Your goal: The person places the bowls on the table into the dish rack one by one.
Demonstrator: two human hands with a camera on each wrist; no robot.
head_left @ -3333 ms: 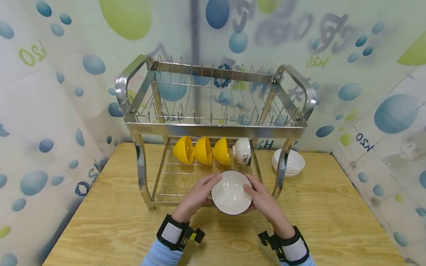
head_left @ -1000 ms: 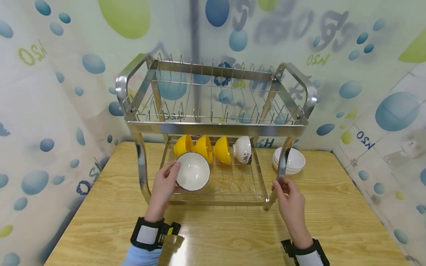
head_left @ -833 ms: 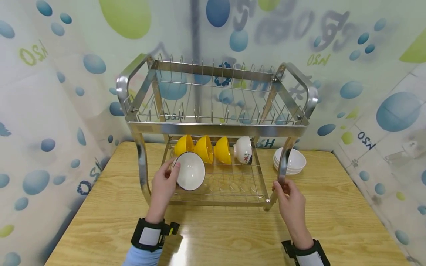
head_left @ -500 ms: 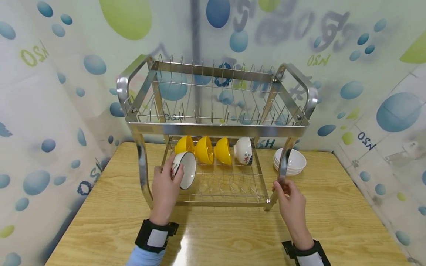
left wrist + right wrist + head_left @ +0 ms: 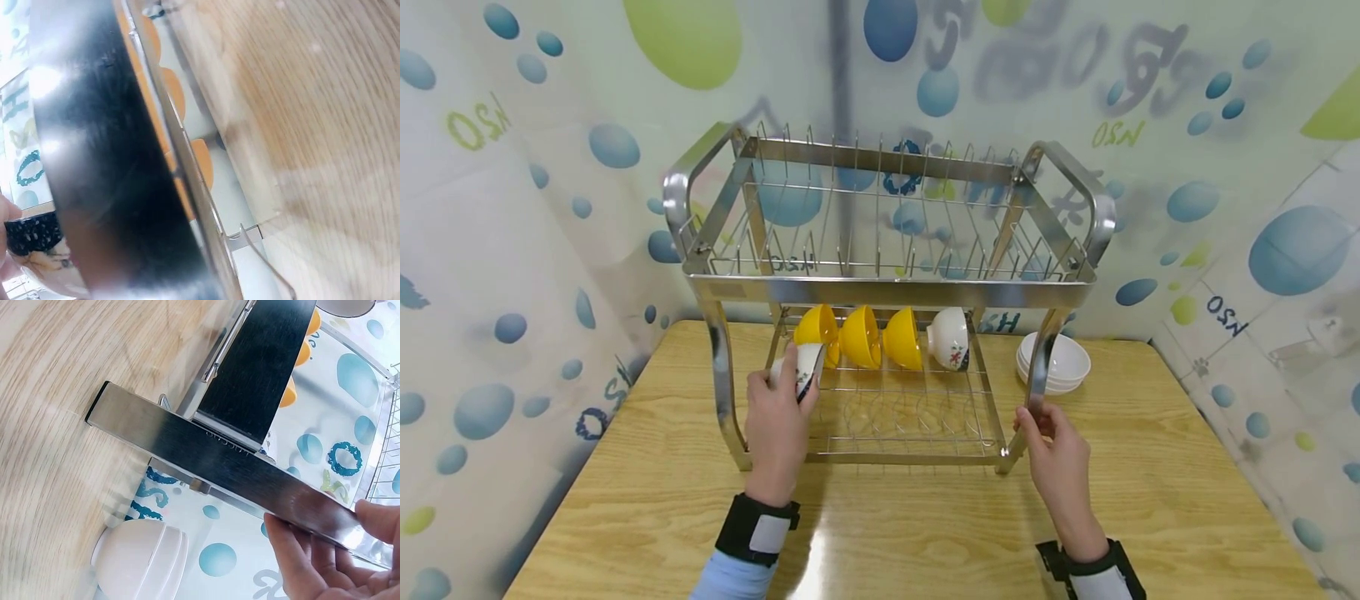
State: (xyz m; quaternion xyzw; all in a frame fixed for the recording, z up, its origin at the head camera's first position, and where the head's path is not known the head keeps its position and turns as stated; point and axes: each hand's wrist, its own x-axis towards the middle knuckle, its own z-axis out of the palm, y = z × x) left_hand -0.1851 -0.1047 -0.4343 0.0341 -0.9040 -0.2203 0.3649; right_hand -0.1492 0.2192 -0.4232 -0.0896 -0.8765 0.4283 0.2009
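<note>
My left hand (image 5: 777, 433) holds a white bowl (image 5: 806, 367) with a floral pattern and a dark rim band, over the left front of the lower tier of a steel dish rack (image 5: 887, 292). The bowl is turned on its side, its mouth facing right and out of sight. In the left wrist view, the rack's front bar covers part of this bowl (image 5: 47, 259). My right hand (image 5: 1060, 467) grips the rack's right front leg (image 5: 275, 487) between thumb and fingers. Along the back of the lower tier stand several yellow bowls (image 5: 859, 337) and a white floral bowl (image 5: 947, 340), all on their sides.
A stack of white bowls (image 5: 1060, 367) sits on the wooden table (image 5: 1150, 467) just right of the rack. Wire dividers (image 5: 880, 250) rise from the upper tier. A patterned curtain (image 5: 550, 208) hangs behind and beside the table.
Both hands held the bowl in front of the rack; then the left carried it leftward alone while the right took the rack leg. Since then the left hand has turned the bowl onto its side.
</note>
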